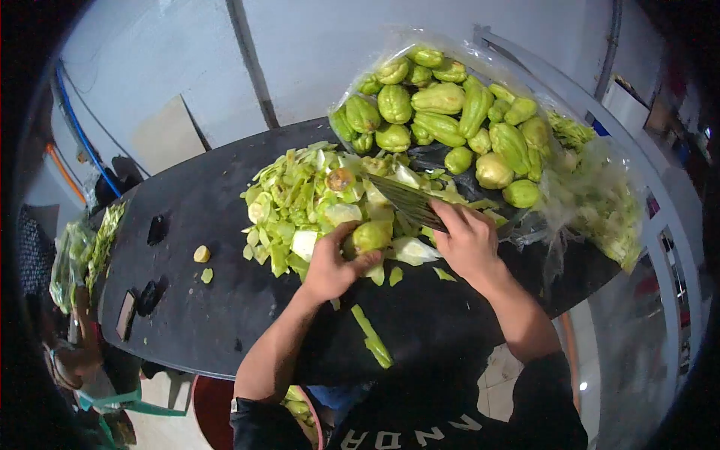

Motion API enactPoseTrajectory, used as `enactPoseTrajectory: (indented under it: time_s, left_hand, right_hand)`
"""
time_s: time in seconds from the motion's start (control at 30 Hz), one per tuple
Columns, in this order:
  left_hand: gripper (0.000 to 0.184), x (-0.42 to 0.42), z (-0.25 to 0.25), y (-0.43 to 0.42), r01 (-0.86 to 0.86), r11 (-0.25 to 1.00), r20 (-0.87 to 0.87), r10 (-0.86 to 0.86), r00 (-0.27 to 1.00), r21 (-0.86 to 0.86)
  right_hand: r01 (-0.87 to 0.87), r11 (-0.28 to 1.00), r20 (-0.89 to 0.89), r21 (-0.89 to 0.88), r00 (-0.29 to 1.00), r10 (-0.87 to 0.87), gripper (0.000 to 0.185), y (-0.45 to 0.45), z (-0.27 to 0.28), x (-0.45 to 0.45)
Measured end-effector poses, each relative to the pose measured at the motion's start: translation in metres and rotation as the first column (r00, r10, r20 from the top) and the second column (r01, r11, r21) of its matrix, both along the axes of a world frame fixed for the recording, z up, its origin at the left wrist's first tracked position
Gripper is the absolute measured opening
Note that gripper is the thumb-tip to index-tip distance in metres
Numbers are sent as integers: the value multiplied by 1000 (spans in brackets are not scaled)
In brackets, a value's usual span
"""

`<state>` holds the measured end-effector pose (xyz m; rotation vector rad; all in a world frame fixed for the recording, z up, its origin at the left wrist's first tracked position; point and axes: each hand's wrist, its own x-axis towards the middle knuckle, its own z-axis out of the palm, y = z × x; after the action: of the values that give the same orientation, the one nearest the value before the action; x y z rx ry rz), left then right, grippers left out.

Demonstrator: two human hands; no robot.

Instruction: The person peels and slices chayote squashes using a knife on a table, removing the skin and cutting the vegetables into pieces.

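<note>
My left hand is wrapped round a green chayote at the near edge of a heap of peelings. In my right hand is a knife, its broad blade pointing up and left over the heap, just beyond the chayote. The knife's handle is hidden inside my fingers. Pale green peelings and several whitish peeled pieces lie piled beneath both hands. Among them is a piece with a brown spot. A long strip of peel lies on the dark table nearer to me.
A clear plastic bag full of whole chayotes stands at the back right. More leafy greens in plastic lie beside it. A phone and a small cut piece are on the left. Below the table edge is a red tub.
</note>
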<state>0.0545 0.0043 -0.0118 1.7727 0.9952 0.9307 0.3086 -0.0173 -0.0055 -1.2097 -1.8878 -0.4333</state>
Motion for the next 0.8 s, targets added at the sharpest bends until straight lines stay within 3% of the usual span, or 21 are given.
enactPoseTrajectory:
  time_s: [0.03,0.07,0.13,0.17,0.2,0.27,0.37,0.47,0.57,0.6,0.8]
  left_hand:
    - [55,-3,2,-1,-6,989,157,30,987,-151]
    - [55,-5,2,-2,-13,989,163,36,986,-145]
    - [55,-5,-1,-6,-82,987,308,36,951,139]
    - [58,-4,0,-10,-102,982,380,33,924,161]
    - [57,-4,2,-9,-217,880,241,122,963,422]
    - [58,-7,7,-10,-222,761,149,165,975,610]
    - [55,-4,11,-16,-211,682,180,118,977,700]
    - [56,-8,6,-11,-178,648,150,100,984,740]
    - [58,-10,11,-14,-107,711,129,23,991,695]
    - [59,-8,3,-13,-164,741,198,44,979,651]
    - [65,-7,0,-9,-99,806,337,-130,932,584]
  right_hand:
    - [-66,993,9,101,998,66,44,1,0,0]
    - [-75,991,16,107,997,74,44,-1,1,-3]
    - [-210,950,73,232,977,199,39,-14,7,-9]
    - [-250,933,126,260,966,224,35,-21,14,-17]
    - [-325,903,130,282,945,299,36,-26,18,-23]
    - [-413,869,131,271,911,392,37,-34,27,-31]
    - [-412,856,182,312,910,372,43,-37,23,-31]
    - [-423,852,166,308,906,390,50,-38,26,-32]
    - [-366,922,46,123,931,363,39,-23,18,-29]
    - [-246,969,56,7,968,245,34,-17,8,-25]
    - [-188,966,-39,-179,982,184,26,-9,3,-13]
